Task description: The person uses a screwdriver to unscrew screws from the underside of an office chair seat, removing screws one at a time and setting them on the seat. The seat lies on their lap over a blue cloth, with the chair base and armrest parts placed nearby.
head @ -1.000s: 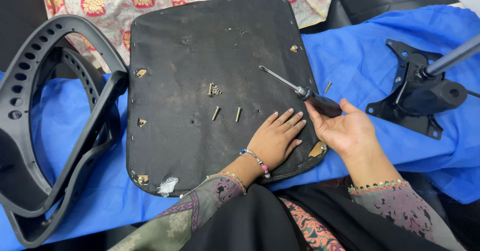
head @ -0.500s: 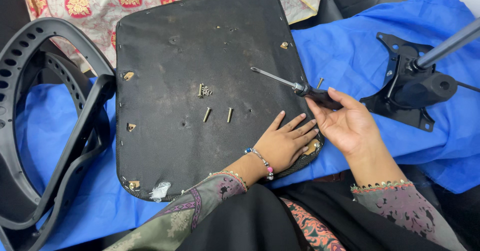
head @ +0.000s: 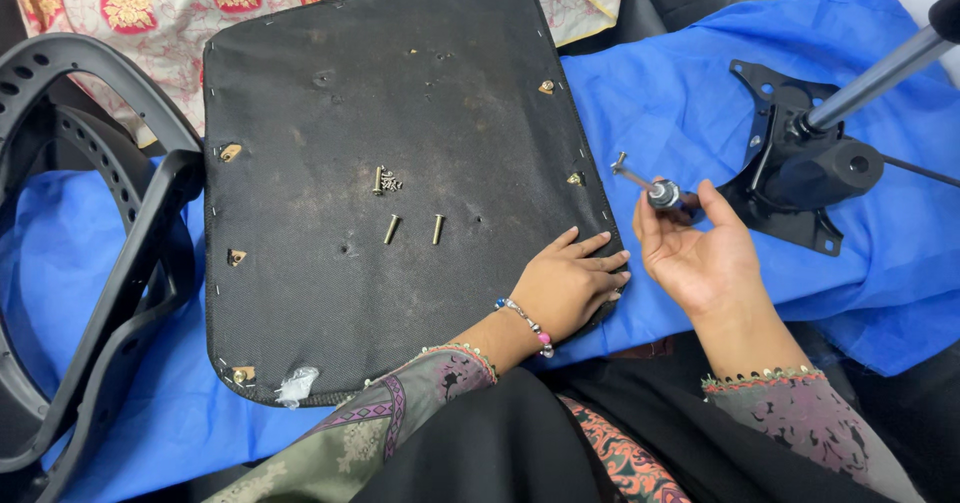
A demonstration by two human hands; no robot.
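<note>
Blue cloth [head: 700, 93] is spread over the work surface, with a patterned red and cream fabric [head: 130, 3] seen at the far edge. On the cloth a black seat pan [head: 380, 163] is laid underside up. Two bolts [head: 412, 229] are found loose near its middle, and a third bolt with a small cluster of hardware [head: 385, 180] is noted just beyond them.

The left hand [head: 570, 288] is laid flat, palm down, on the near right corner of the seat pan; its fingers are spread and nothing is gripped. A beaded bracelet [head: 522, 323] is worn on that wrist.

The right hand [head: 695, 253] is held just off the right edge of the seat pan, above the cloth, palm turned up. A screwdriver [head: 655, 191] is grasped in it by the handle between thumb and fingers, and the shaft is pointed away toward the upper left. The tip is seen at a single screw [head: 619, 159] on the cloth; whether they touch cannot be told.

A black tilt mechanism [head: 790, 163] with a gas cylinder [head: 880, 73] is placed to the right, near the right hand. A black plastic backrest frame [head: 100, 243] is placed against the left edge of the seat pan.
</note>
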